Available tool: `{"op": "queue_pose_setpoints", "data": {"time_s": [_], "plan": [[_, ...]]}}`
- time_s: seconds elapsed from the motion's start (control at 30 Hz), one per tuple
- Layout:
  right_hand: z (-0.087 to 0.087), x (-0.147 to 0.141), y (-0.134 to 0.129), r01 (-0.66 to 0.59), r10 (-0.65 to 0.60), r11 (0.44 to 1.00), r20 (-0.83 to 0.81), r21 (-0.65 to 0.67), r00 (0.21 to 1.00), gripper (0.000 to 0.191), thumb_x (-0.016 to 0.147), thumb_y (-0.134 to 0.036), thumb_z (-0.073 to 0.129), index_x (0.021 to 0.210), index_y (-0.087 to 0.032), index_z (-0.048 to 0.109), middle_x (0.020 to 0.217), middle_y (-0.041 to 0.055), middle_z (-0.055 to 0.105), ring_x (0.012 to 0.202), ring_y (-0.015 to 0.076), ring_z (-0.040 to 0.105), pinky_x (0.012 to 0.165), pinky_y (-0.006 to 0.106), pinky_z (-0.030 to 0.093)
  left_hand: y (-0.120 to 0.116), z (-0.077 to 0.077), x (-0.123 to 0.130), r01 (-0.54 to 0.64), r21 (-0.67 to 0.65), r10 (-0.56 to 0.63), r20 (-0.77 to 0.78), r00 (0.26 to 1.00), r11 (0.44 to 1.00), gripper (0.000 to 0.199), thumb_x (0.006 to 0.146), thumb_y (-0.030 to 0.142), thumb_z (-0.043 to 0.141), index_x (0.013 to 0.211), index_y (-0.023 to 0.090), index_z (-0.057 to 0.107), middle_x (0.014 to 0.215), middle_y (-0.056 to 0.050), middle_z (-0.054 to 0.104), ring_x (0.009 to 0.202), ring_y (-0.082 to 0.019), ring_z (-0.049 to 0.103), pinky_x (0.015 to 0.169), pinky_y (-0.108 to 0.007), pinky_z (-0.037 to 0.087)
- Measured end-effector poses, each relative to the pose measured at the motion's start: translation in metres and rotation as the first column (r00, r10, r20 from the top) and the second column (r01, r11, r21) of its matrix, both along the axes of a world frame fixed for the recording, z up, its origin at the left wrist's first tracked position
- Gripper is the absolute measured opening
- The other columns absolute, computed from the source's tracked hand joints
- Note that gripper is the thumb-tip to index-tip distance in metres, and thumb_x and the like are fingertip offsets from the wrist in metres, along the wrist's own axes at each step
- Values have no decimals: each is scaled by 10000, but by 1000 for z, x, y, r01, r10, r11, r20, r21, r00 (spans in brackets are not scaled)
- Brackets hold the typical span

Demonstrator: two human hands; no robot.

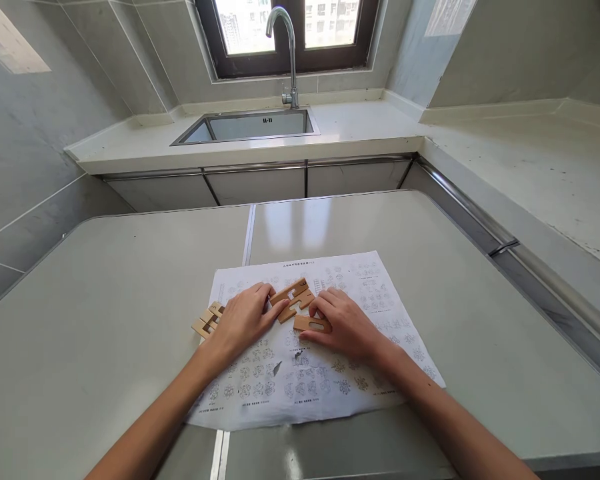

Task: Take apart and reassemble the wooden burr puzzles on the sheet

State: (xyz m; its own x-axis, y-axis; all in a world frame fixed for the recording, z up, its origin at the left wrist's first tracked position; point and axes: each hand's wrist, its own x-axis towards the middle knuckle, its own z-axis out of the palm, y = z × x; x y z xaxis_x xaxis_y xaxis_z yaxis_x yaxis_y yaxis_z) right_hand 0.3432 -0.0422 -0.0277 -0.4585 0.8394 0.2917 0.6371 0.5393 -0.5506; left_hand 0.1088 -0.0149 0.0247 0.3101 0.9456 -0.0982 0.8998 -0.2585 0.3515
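Note:
Several notched wooden puzzle pieces (297,291) lie together on a printed sheet (395,320), one with a dark mark on its end. The thumb and index finger of my left hand (250,315) close on the left end of these pieces. My right hand (347,321) is closed on the right end of a separate wooden puzzle piece with an oval slot (305,323), just below the others. Left of my left hand, paler wooden pieces (203,327) sit at the sheet's edge, partly covered by that hand.
The sheet carries rows of small line drawings, with a few torn spots. It lies on a pale folding table (130,280) with a seam down the middle. Beyond are a counter with a sink (260,123), a faucet (291,60) and a window. A metal rail (470,200) runs along the right.

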Motion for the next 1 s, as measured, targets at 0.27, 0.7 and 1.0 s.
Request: {"op": "queue_pose_setpoints", "data": {"time_s": [0.27,0.7,1.0], "plan": [[-4,2,3,-96,96,995,-8,29,995,341,906,-327,794,764,-226,500,824,27,646,781,203,547,768,339,432,-7,-7,7,-24,3,24,34,999,1000,370,1017,485,509,755,228,464,678,2,614,568,-177,512,563,-294,254],[20,-3,-4,-98,-310,827,-594,-553,742,439,1076,-584,449,788,-253,423,548,-72,461,484,123,373,513,270,350,-38,-7,17,-116,-266,276,712,645,957,392,1021,580,522,862,222,533,543,80,521,448,-96,396,479,-220,321],[28,-4,-3,-364,-403,654,-712,-664,575,441,1077,-607,363,851,-235,436,667,-64,362,511,105,232,500,272,214,-41,-14,17,23,-356,274,757,593,934,374,1025,552,537,880,208,517,535,83,514,461,-75,372,466,-191,291]]}}
